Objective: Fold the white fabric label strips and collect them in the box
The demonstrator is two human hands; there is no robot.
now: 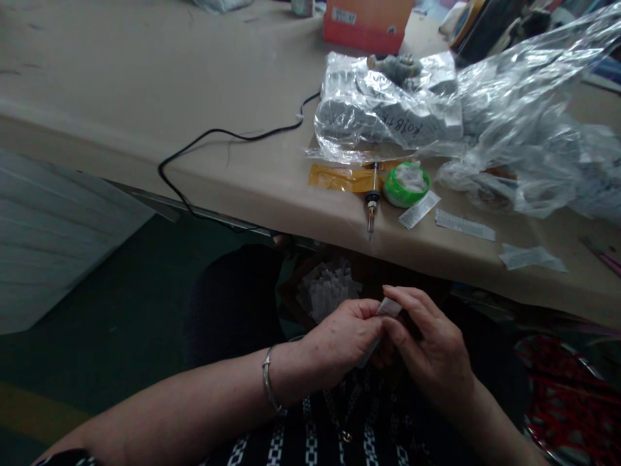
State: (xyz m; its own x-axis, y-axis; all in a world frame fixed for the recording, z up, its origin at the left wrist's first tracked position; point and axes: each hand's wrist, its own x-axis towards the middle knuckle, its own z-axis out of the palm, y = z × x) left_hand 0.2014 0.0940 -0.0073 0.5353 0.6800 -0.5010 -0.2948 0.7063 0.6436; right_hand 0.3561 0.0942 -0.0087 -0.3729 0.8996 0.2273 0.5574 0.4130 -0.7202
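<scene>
Close to my body, below the table edge, both hands meet around a small pale strip point(389, 307), which looks like a fabric label. My left hand point(339, 333) is closed on it with thumb and fingers, and part of the strip shows below the palm. My right hand point(431, 336) has its thumb and fingertips at the strip's upper end, gripping it there. The fingers of my left hand are partly hidden. A box point(291, 301) with many similar pale strips point(330, 285) stands just beyond my left hand, under the table edge.
On the table point(242, 175) lie a pen-like tool with a metal tip point(372, 207), a green tub with white stuffing point(406, 184), several printed strips point(464, 224), amber tape point(339, 178), a plastic-wrapped bundle point(392, 110) and a black cable point(213, 131). An orange-red box point(366, 29) stands behind.
</scene>
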